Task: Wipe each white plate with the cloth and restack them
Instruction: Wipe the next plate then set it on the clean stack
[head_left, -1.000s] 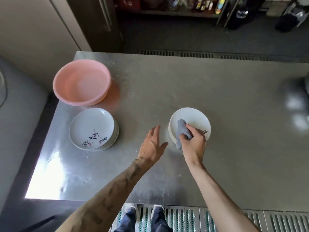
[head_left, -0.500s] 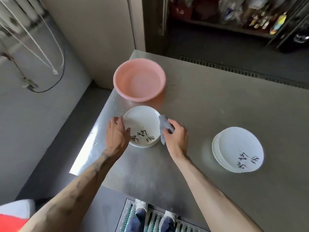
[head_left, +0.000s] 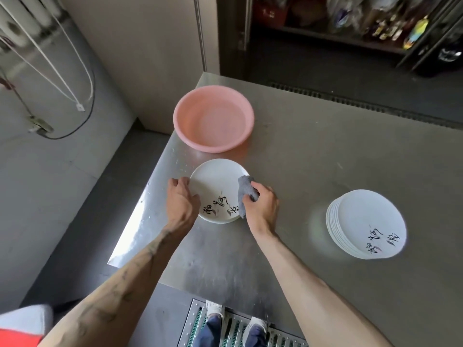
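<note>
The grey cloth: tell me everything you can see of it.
The grey cloth is a small, soft rag, bunched into a crumpled roll. The right hand grips its middle; one end sticks out beyond the hand, the other hangs nearer the person. It lies against the right rim of the white plate that the left hand holds.

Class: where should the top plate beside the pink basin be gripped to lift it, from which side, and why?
Grip the top plate by its left rim, from the left, where the left hand sits. Its upturned lip lets fingers hook it; the right hand and cloth occupy the right edge.
</note>
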Tool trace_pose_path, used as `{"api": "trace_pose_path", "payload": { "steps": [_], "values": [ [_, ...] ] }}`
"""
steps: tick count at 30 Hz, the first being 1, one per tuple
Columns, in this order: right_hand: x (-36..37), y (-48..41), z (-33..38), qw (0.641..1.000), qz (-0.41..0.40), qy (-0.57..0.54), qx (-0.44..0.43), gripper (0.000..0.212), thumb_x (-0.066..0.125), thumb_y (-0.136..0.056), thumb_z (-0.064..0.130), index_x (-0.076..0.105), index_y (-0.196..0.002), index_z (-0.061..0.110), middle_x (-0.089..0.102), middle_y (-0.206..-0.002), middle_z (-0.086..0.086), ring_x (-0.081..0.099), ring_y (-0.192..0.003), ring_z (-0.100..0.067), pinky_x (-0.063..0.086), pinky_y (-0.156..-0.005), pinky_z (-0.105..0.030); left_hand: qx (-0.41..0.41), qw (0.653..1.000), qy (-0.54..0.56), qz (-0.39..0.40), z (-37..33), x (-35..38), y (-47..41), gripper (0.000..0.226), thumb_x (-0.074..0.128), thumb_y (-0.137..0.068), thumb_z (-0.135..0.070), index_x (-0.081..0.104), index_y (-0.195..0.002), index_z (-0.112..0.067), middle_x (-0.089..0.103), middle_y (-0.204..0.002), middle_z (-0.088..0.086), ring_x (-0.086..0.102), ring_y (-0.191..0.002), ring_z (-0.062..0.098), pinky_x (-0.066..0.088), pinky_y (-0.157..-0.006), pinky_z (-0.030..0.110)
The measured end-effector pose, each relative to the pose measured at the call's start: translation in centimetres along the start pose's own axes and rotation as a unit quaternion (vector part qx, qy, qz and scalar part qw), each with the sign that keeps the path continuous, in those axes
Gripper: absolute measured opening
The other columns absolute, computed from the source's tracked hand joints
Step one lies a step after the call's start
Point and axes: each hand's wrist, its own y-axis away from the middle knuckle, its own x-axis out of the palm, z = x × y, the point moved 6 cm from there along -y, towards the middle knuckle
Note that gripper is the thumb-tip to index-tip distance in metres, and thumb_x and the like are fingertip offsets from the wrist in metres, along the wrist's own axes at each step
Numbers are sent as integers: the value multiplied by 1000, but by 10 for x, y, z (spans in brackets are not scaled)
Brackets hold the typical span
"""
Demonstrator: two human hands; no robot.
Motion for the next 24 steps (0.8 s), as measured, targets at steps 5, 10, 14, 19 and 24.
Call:
{"api": "trace_pose_path", "payload": {
  "steps": [5, 10, 14, 19, 24],
  "values": [
    [-6, -2, -6, 999, -20, -33, 38, 19, 62, -80, -2, 69, -98, -1, 70, -97, -16, 63, -91, -35, 53, -81, -42, -1, 1000, 10, 10, -1, -1, 5, 30, 64, -83, 3, 58, -112, 1, 47, -110, 11, 53, -93, 33, 47, -76, 34],
    [-35, 5, -21, 996, -40, -69, 47, 22, 62, -79, -1, 73, -96, 9, 70, -92, -6, 63, -86, -28, 54, -79, -38, 41, 998, 46, 10, -18, 7, 22, 36, 68, -84, 4, 60, -118, -2, 56, -114, 13, 60, -87, 29, 53, -78, 38],
    [-79, 20, -57, 989, -89, -87, 76, 35, 64, -81, 1, 75, -109, 17, 71, -103, 1, 65, -93, -19, 54, -84, -32, 88, 991, 93, 37, -44, 37, 57, 40, 67, -85, 4, 60, -124, -6, 58, -120, 9, 64, -82, 23, 56, -72, 38],
    [-122, 43, -118, 982, -134, -77, 110, 38, 67, -81, 0, 74, -115, 16, 73, -100, 3, 67, -90, -16, 49, -83, -22, 130, 982, 102, 90, -49, 101, 110, 57, 66, -84, 7, 53, -137, -10, 54, -122, 4, 61, -99, 31, 56, -85, 49],
    [-125, 59, -167, 979, -130, -52, 148, 38, 68, -81, -3, 75, -113, 16, 74, -104, -3, 68, -92, -18, 49, -83, -20, 102, 982, 66, 142, -23, 155, 137, 69, 65, -84, 9, 47, -149, -8, 52, -131, 11, 60, -105, 35, 57, -88, 47]
  ]
}}
